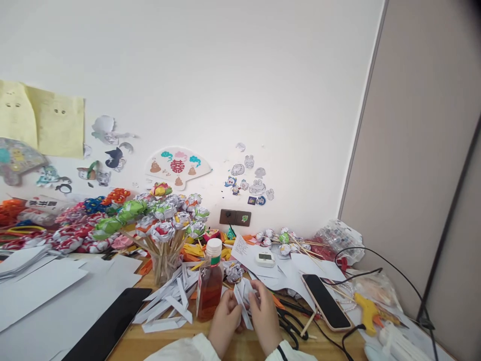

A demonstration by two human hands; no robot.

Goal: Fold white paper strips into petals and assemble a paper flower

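Near the front edge of the wooden table, my left hand and my right hand come together around a folded white paper piece. Fingers of both hands are closed on it, the left on its lower left side, the right on its upper right. Some fingertips are hidden behind the paper. Just left of my left hand stands a bottle of amber liquid with a white cap. A crumpled white paper flower lies behind the paper piece. Folded white paper strips are heaped left of the bottle.
Paper flowers on sticks stand in a container. A dark tablet-like slab lies on white sheets at left. Black scissors, a phone, a yellow glue gun and cables are at right. A small white timer sits behind.
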